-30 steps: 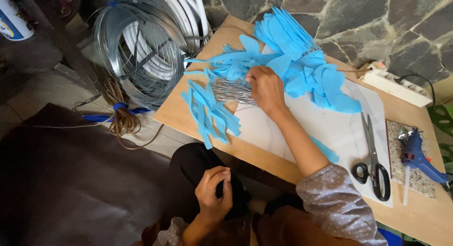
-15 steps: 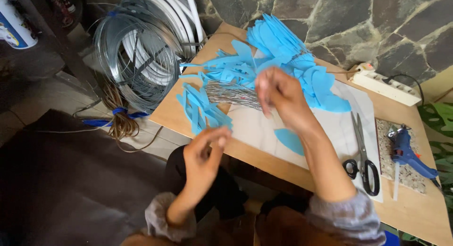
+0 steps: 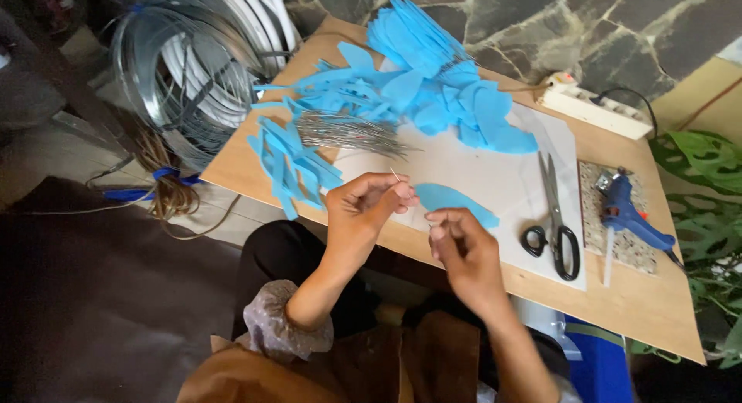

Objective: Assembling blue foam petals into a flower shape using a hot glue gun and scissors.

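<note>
Centrally, just below the middle of the frame, two bare hands meet over the near edge of a low wooden table (image 3: 634, 310). The left hand (image 3: 359, 210) is curled nearly closed, its fingertips (image 3: 396, 193) pinching a thin short piece of wire (image 3: 396, 176) that pokes up and to the left. The right hand (image 3: 462, 248) is loosely curled beside it, fingers bent inward; whether it holds anything cannot be made out. Just above the right hand a blue leaf-shaped cutout (image 3: 460, 200) lies on a white sheet (image 3: 510, 179). Higher up, a bundle of straight cut wires (image 3: 348, 134) rests among blue strips (image 3: 290, 163), with a heap of blue petal shapes (image 3: 440, 78) toward the top centre. Black-handled scissors (image 3: 555, 225) lie right of centre, and a blue glue gun (image 3: 627, 214) sits on a speckled tile further right. Coils of wire (image 3: 185, 63) fill the upper left.
</note>
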